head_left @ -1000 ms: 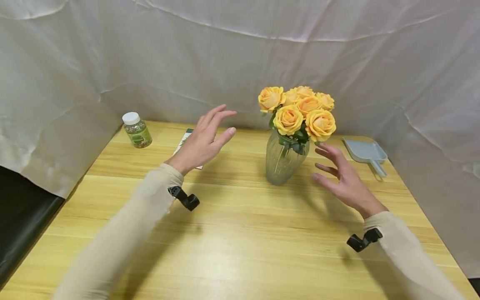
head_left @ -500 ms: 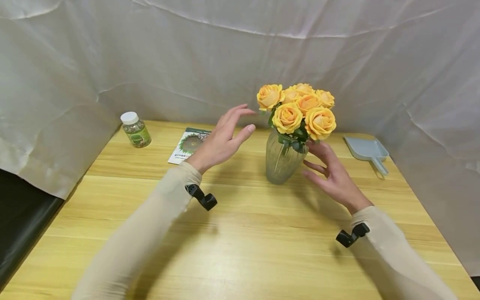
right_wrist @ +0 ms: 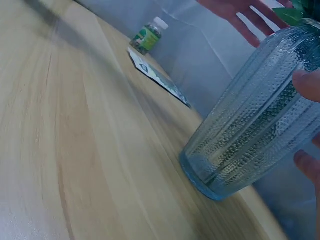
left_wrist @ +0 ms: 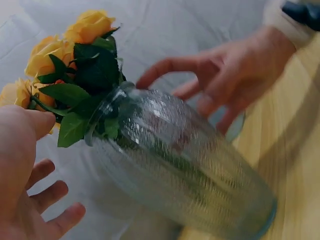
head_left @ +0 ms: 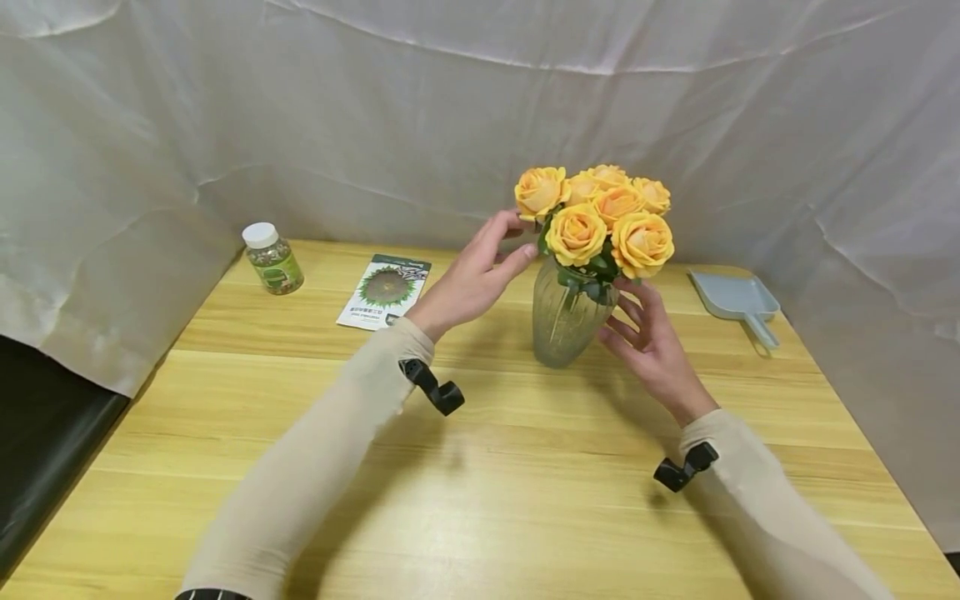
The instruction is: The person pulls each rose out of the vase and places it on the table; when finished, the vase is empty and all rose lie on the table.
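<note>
Yellow roses (head_left: 576, 235) with green leaves stand in a clear ribbed glass vase (head_left: 558, 329), upright on the wooden table. My left hand (head_left: 480, 271) is at the left of the bouquet, its fingers parted and loosely bent beside the leaves. In the left wrist view that hand holds nothing, and its thumb is close to a bloom. My right hand (head_left: 651, 350) is at the vase's right side, fingers spread around the upper glass. Its thumb overlaps the vase in the right wrist view; whether it touches the glass I cannot tell.
Behind and left on the table (head_left: 465, 483) stands a white-capped jar (head_left: 273, 260) with a green label. A seed packet (head_left: 386, 292) with a sunflower picture lies between jar and vase. At the back right is a grey-blue dustpan (head_left: 735, 300). Grey cloth (head_left: 420, 108) hangs behind.
My left hand has moved right from over the seed packet to the bouquet, uncovering the packet. My right hand has moved left, closer to the vase. The vase stays in place.
</note>
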